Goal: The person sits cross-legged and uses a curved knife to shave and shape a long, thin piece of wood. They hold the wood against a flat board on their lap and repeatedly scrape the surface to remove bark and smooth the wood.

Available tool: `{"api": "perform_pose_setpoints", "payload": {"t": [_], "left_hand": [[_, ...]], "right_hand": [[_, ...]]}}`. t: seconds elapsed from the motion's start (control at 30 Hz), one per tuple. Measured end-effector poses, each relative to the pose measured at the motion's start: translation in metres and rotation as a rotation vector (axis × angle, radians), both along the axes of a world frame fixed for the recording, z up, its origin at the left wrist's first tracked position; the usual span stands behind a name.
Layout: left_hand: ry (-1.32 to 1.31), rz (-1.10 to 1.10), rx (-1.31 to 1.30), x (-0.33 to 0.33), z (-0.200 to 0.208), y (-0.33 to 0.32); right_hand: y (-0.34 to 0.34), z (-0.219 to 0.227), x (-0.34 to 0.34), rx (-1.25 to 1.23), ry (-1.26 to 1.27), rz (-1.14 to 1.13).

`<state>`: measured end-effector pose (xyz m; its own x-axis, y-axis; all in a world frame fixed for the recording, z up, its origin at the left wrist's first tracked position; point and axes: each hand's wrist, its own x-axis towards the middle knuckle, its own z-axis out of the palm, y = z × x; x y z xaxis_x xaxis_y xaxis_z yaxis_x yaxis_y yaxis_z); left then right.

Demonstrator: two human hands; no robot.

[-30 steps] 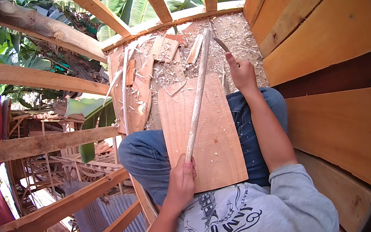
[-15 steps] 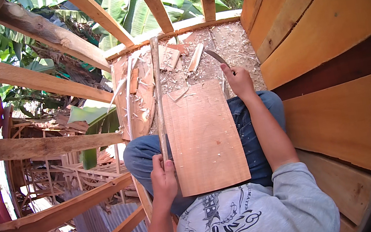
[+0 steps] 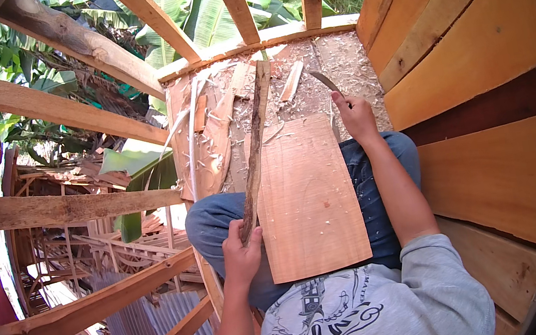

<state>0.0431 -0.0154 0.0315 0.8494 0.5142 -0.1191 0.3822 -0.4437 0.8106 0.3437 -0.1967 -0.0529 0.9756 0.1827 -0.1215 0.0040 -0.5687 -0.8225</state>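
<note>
My left hand (image 3: 241,247) is closed round the near end of a long wooden strip (image 3: 257,159). Dark bark shows along the strip, which slants away over the left edge of a flat board (image 3: 312,202) lying across my lap. In my right hand (image 3: 355,116) is a knife, held beyond my right knee. Its curved dark blade (image 3: 324,80) points away and to the left, apart from the strip. My fingers hide the handle.
Wood shavings and offcuts (image 3: 291,81) litter the plank floor (image 3: 356,62) ahead. Loose slats and a pale strip (image 3: 191,144) lie at the left. Upright plank walling (image 3: 468,16) closes the right side; spaced rails (image 3: 70,202) line the left, with a drop beyond.
The strip has turned: its far end has swung right over the board, and its bark side now shows. My left hand has rolled with it. The knife remains in my right hand.
</note>
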Motion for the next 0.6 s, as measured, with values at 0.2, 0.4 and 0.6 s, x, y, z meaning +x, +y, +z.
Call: {"api": "perform_pose_setpoints", "payload": {"t": [0.2,0.4,0.6], "left_hand": [[0.017,-0.015,-0.018,-0.001,-0.002,0.003],[-0.014,-0.006,-0.057,-0.001,-0.005,0.004],[0.0,-0.007,-0.008,-0.004,-0.01,0.011]], "right_hand": [[-0.001,-0.005,0.001,-0.015,-0.017,0.003],[0.001,0.004,-0.004,-0.015,0.02,0.004],[0.004,0.007,-0.007,-0.024,0.001,0.021]]}}
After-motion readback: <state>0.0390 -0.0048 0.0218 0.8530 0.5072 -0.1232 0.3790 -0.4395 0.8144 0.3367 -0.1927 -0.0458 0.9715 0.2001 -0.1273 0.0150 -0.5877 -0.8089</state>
